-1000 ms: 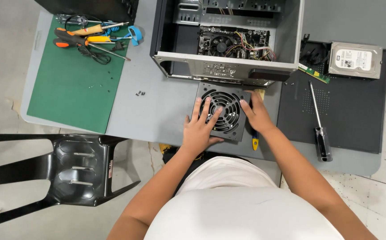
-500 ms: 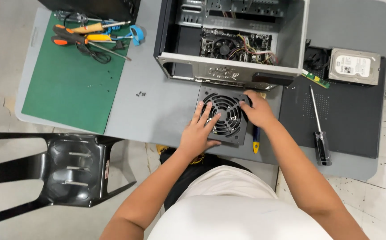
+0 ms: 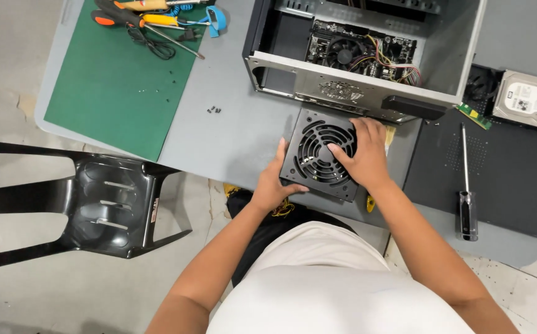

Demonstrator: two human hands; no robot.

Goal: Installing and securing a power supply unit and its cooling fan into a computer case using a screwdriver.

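Note:
A black power supply unit (image 3: 315, 143) with a round fan grille lies flat on the grey table, just in front of an open computer case (image 3: 367, 55). My left hand (image 3: 273, 182) grips its near left corner, fingers curled around the edge. My right hand (image 3: 362, 153) rests on top of the right side, fingers spread over the grille. A motherboard with coloured wires (image 3: 367, 46) shows inside the case.
A green mat (image 3: 113, 86) at the left carries pliers and screwdrivers (image 3: 151, 18). Small screws (image 3: 214, 110) lie on the grey table (image 3: 231, 136). A long screwdriver (image 3: 466, 192) and a hard drive (image 3: 531, 99) rest on a dark panel at the right. A black chair (image 3: 89, 204) stands at the left.
My left hand slid from the top of the fan grille to the near left corner of the power supply. My right hand moved further onto the grille.

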